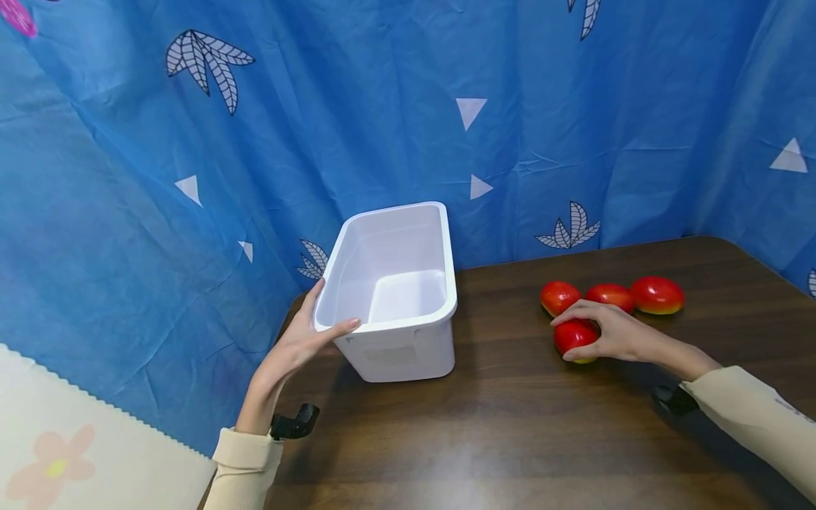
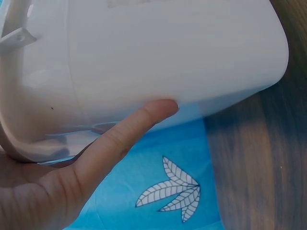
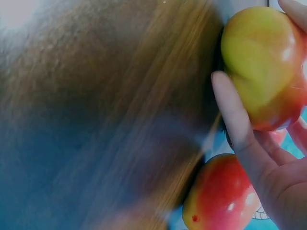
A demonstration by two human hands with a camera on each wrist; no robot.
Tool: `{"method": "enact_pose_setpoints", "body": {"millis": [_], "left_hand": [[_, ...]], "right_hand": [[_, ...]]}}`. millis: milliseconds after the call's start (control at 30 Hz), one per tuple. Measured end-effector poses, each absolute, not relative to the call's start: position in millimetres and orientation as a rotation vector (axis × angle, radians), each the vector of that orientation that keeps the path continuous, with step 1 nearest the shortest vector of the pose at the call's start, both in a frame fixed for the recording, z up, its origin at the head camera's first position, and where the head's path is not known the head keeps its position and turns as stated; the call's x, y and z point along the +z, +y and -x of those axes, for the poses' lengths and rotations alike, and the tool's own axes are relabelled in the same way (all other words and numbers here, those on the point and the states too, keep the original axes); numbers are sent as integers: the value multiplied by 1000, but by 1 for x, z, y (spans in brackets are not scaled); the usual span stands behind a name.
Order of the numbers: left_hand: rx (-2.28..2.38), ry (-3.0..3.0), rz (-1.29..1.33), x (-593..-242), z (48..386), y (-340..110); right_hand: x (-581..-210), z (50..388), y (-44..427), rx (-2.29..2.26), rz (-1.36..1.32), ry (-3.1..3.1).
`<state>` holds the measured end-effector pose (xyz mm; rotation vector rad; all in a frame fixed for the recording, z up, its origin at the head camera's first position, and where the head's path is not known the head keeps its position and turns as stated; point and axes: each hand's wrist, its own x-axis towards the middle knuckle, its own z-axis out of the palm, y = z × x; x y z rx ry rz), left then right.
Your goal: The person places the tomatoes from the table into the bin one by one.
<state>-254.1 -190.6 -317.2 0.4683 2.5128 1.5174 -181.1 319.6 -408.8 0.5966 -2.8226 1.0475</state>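
A white plastic bin (image 1: 401, 350) stands on the left part of the table, with its inside visible and nothing in it. My left hand (image 1: 298, 338) grips its near left corner, and in the left wrist view one finger (image 2: 129, 132) lies against the outer wall. Over on the right, my right hand (image 1: 608, 329) holds a red mango (image 1: 574, 336) between thumb and fingers; its yellow-green underside shows in the right wrist view. Whether that mango touches the table cannot be told. Just behind it lie three more red mangoes, a left one (image 1: 559, 297), a middle one (image 1: 613, 297) and a right one (image 1: 657, 295).
The dark wooden table (image 1: 510, 425) runs back to a blue patterned curtain (image 1: 395, 106), close behind the bin. A pale cloth with a flower print (image 1: 54, 467) hangs at the lower left. Black wrist straps (image 1: 296, 422) sit by both cuffs.
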Motion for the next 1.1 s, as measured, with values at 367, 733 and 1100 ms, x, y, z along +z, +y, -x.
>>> {"method": "enact_pose_setpoints", "body": {"millis": [367,733,1100], "left_hand": [[1516,2516,-466,-317,254,-191],[1538,2491,-467,-318,255,-191],[1503,2550,-486,-318,255,-190]], "right_hand": [[-411,178,323,1042,-489,-2844],[-407,174,321,1247,-419,-2835],[-363,181,292,1563,-403,-2692]]}}
